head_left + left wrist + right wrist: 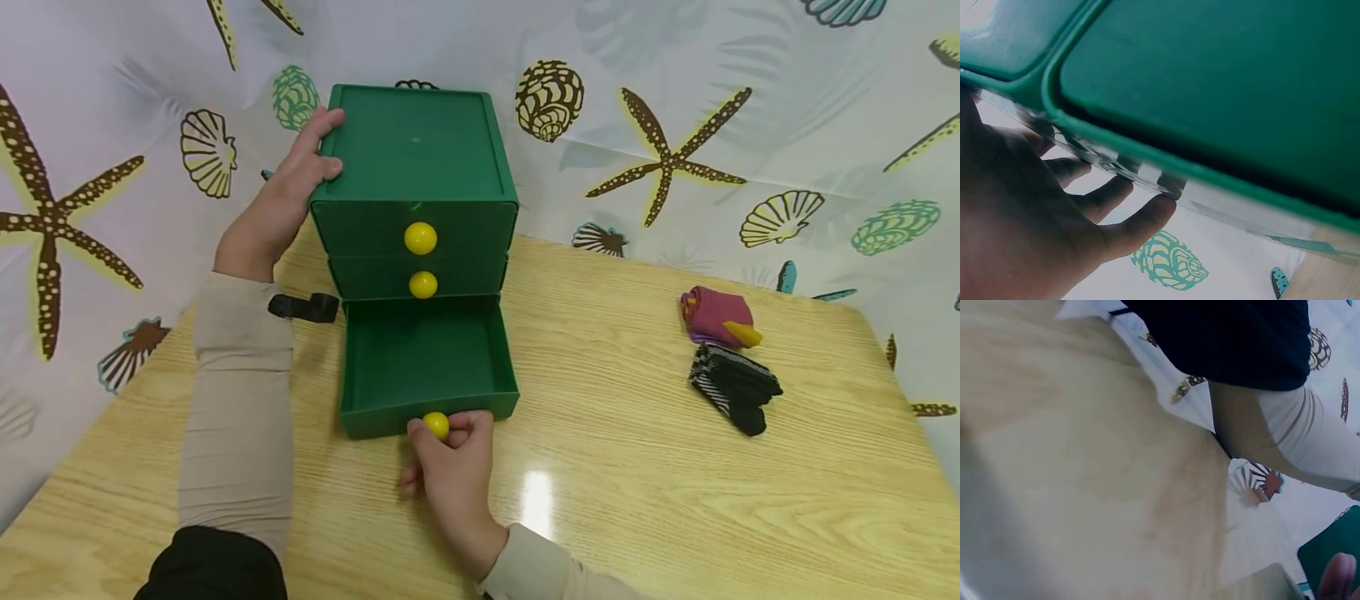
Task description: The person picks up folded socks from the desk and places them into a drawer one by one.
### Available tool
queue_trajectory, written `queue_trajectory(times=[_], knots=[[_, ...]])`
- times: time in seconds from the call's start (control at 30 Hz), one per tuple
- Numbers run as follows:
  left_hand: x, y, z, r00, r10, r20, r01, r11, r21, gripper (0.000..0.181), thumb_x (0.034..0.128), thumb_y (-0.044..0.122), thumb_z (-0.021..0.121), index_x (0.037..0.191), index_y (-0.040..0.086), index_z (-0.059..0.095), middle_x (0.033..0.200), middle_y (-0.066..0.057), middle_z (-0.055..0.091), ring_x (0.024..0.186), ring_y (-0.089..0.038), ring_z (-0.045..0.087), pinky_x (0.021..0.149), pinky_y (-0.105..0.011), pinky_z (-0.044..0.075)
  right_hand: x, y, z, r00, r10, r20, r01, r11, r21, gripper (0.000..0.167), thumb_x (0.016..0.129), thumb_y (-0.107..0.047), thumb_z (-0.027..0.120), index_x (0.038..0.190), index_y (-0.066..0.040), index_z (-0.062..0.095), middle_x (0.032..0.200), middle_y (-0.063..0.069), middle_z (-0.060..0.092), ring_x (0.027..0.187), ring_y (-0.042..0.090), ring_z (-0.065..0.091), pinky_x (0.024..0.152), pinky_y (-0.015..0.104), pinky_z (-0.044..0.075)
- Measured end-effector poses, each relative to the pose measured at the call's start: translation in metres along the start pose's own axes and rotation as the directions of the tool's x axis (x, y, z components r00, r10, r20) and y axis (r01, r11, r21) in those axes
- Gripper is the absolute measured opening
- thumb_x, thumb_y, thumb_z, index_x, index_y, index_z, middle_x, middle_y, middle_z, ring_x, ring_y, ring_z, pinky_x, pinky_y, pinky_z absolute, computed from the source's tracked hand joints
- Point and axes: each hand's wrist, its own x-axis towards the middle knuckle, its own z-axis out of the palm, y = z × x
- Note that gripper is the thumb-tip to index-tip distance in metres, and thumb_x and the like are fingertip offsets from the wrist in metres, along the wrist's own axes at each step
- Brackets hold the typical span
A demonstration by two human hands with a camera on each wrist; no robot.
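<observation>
On the counter's (615, 500) left, one upright green cabinet (420, 142) points its three yellow knobs (420, 238) near; my right fingers (426, 442) pinch the open bottom drawer's (427, 354) knob, my left fingers (324, 125) spread along the cabinet's left edge.

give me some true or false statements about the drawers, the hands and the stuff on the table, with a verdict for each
1. The right hand pinches the bottom knob. True.
2. The bottom drawer is fully shut. False: it is pulled out.
3. The left hand holds the maroon bundle. False: it rests against the left edge of the cabinet.
4. The top knob and middle knob are yellow. True.
5. The maroon bundle and black bundle lie on the table, right of the cabinet in the head view. True.
6. The black bundle is farther from the head camera than the maroon bundle. False: it is nearer.
</observation>
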Motion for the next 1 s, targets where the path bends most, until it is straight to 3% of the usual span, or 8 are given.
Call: queue_trajectory(times=[0.17, 0.33, 0.53, 0.63, 0.7, 0.87, 0.93, 1.0], knots=[[0.002, 0.001, 0.001, 1.000, 0.003, 0.009, -0.003, 1.000, -0.002, 0.065, 0.1028, 0.027, 0.033, 0.164, 0.021, 0.011, 0.167, 0.011, -0.012, 0.148, -0.007, -0.014, 0.118, -0.045, 0.000, -0.004, -0.008, -0.011, 0.990, 0.103, 0.091, -0.105, 0.994, 0.023, 0.036, 0.093, -0.007, 0.069, 0.111, -0.004, 0.038, 0.086, 0.019, 0.067, 0.049, 0.016, 0.063, 0.045, 0.028, 0.053], [0.003, 0.002, 0.000, 1.000, 0.004, 0.005, -0.004, 1.000, 0.009, 0.065, 0.1030, 0.027, 0.033, 0.164, 0.021, 0.011, 0.167, 0.011, -0.011, 0.148, -0.007, -0.013, 0.118, -0.044, 0.000, -0.005, -0.018, -0.028, 0.961, 0.186, 0.207, -0.182, 0.983, -0.041, 0.033, 0.097, -0.011, 0.064, 0.119, -0.001, 0.043, 0.094, 0.017, 0.070, 0.057, 0.018, 0.068, 0.050, 0.030, 0.055], [0.002, 0.001, -0.001, 1.000, -0.001, 0.006, 0.001, 1.000, 0.016, 0.065, 0.1036, 0.028, 0.032, 0.164, 0.022, 0.011, 0.167, 0.012, -0.010, 0.148, -0.006, -0.012, 0.118, -0.044, 0.001, -0.002, -0.035, -0.068, 0.898, 0.255, 0.358, -0.182, 0.957, -0.226, 0.027, 0.100, -0.014, 0.062, 0.118, 0.003, 0.051, 0.100, 0.015, 0.071, 0.064, 0.021, 0.070, 0.055, 0.033, 0.057], [0.001, 0.000, -0.001, 1.000, -0.012, -0.002, 0.012, 1.000, 0.023, 0.064, 0.1037, 0.028, 0.032, 0.164, 0.023, 0.011, 0.167, 0.013, -0.010, 0.149, -0.007, -0.012, 0.118, -0.046, 0.000, 0.007, -0.056, -0.100, 0.869, 0.252, 0.425, -0.078, 0.919, -0.386, 0.019, 0.098, -0.009, 0.062, 0.109, 0.006, 0.058, 0.094, 0.016, 0.070, 0.067, 0.023, 0.070, 0.057, 0.033, 0.057], [0.000, 0.001, -0.002, 1.000, -0.018, -0.011, 0.019, 0.999, 0.030, 0.064, 0.1037, 0.028, 0.032, 0.164, 0.024, 0.012, 0.167, 0.013, -0.009, 0.149, -0.008, -0.011, 0.118, -0.047, 0.000, 0.016, -0.076, -0.125, 0.873, 0.197, 0.446, 0.038, 0.884, -0.466, 0.017, 0.097, -0.005, 0.060, 0.108, 0.008, 0.060, 0.095, 0.018, 0.070, 0.070, 0.025, 0.069, 0.061, 0.035, 0.058], [0.000, 0.003, -0.001, 1.000, -0.019, -0.012, 0.019, 0.999, 0.032, 0.064, 0.1037, 0.027, 0.032, 0.164, 0.023, 0.013, 0.167, 0.012, -0.009, 0.149, -0.009, -0.011, 0.118, -0.047, 0.001, 0.043, -0.136, -0.198, 0.936, -0.072, 0.345, 0.268, 0.782, -0.562, 0.018, 0.101, -0.002, 0.055, 0.113, 0.011, 0.061, 0.101, 0.025, 0.067, 0.080, 0.024, 0.069, 0.069, 0.038, 0.059], [0.000, 0.003, -0.001, 1.000, -0.021, -0.005, 0.021, 1.000, 0.023, 0.064, 0.1038, 0.027, 0.031, 0.164, 0.023, 0.012, 0.167, 0.012, -0.010, 0.149, -0.009, -0.012, 0.118, -0.047, 0.002, 0.054, -0.155, -0.228, 0.941, -0.172, 0.290, 0.324, 0.698, -0.638, 0.021, 0.105, -0.008, 0.054, 0.113, 0.010, 0.062, 0.102, 0.025, 0.067, 0.082, 0.019, 0.069, 0.070, 0.034, 0.058], [0.001, 0.003, -0.001, 1.000, -0.019, 0.002, 0.019, 1.000, 0.018, 0.064, 0.1040, 0.026, 0.031, 0.164, 0.023, 0.011, 0.167, 0.011, -0.011, 0.149, -0.008, -0.012, 0.119, -0.046, 0.002, 0.065, -0.171, -0.257, 0.940, -0.243, 0.241, 0.339, 0.565, -0.752, 0.027, 0.107, -0.016, 0.051, 0.115, 0.007, 0.064, 0.104, 0.024, 0.068, 0.085, 0.019, 0.068, 0.069, 0.029, 0.057]])
